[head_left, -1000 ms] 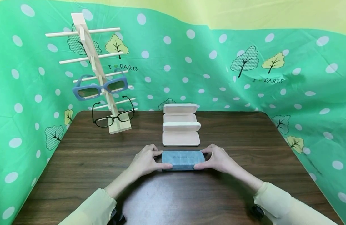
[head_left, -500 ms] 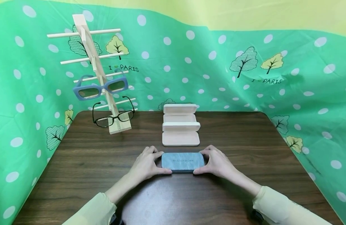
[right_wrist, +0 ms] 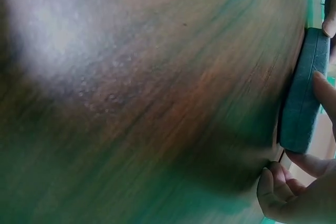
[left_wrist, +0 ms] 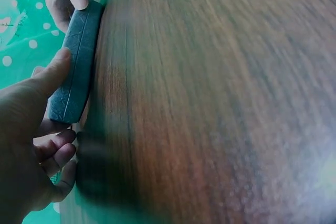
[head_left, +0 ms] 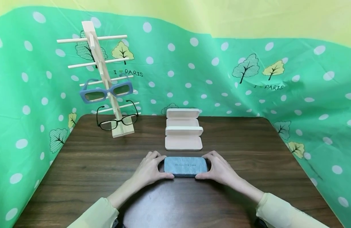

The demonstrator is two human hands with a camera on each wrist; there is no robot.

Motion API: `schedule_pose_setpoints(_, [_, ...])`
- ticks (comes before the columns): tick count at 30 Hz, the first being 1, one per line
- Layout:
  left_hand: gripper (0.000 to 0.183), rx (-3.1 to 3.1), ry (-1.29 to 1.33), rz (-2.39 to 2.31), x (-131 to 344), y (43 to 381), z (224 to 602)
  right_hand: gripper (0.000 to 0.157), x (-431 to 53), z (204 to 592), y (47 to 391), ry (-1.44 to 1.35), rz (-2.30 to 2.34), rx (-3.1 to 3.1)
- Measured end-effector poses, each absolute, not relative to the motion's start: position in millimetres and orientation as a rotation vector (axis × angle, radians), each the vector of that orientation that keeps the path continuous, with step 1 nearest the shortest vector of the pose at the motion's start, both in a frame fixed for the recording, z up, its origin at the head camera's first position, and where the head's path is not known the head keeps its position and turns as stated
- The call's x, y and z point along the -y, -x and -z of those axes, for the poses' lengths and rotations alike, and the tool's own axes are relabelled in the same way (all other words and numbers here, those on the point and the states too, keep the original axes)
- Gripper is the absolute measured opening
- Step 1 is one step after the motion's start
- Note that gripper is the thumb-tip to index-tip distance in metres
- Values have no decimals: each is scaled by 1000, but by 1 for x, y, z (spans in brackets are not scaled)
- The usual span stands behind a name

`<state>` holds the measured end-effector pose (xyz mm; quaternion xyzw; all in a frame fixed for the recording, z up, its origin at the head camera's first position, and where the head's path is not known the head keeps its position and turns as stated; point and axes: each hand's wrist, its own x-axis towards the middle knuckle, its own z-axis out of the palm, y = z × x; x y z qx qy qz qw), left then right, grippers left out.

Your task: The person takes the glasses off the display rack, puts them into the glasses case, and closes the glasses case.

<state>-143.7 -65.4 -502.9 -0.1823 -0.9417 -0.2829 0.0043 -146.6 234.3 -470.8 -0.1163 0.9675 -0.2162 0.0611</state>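
A closed blue glasses case [head_left: 185, 167] with small lettering on its lid lies on the table in front of the white cases. My left hand [head_left: 148, 169] grips its left end, thumb along the front edge and index finger at the far corner. At the other end my right hand [head_left: 221, 167] grips it the same way. Both wrist views show the case's seam side, with the left thumb [left_wrist: 60, 61] and the right thumb [right_wrist: 323, 85] against it. The curled lower fingers of each hand sit beyond the case's ends.
Two open white glasses cases [head_left: 183, 143] stand one behind the other at the back centre. A wooden display rack [head_left: 102, 68] at the back left carries blue-framed sunglasses [head_left: 95, 96] and black-framed glasses [head_left: 118, 121]. A green patterned cloth [head_left: 169, 57] hangs behind the dark wooden table [head_left: 238, 139].
Both hands have brought the blue case slightly toward me and down to lie flatter on the table. The head view has tilted up a little.
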Motion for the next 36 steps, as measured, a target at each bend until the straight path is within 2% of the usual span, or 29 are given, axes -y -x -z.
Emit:
schedule_pose_setpoints(5, [86,2955,628,961,70,144,500,88,-232,468,145,317,679,-2924])
schedule_pose_setpoints(8, [79,2956,621,1025,77,144,496,83,-228,463,146,317,725,-2962])
schedule_pose_setpoints(13, [63,2936,567,1103,89,143,484,62,-218,450,152,404,871,-3048])
schedule_pose_setpoints(20, [57,2840,541,1114,103,142,456,36,-199,424,169,467,1085,-3071])
schedule_pose_setpoints(24, [51,2715,480,1163,115,143,434,27,-186,402,181,497,1194,-3027])
schedule_pose_setpoints(30, [45,2538,452,1192,135,144,402,23,-160,374,199,560,1346,-2946])
schedule_pose_setpoints(36, [38,2383,370,1235,162,145,379,31,-130,352,215,577,1424,-2833])
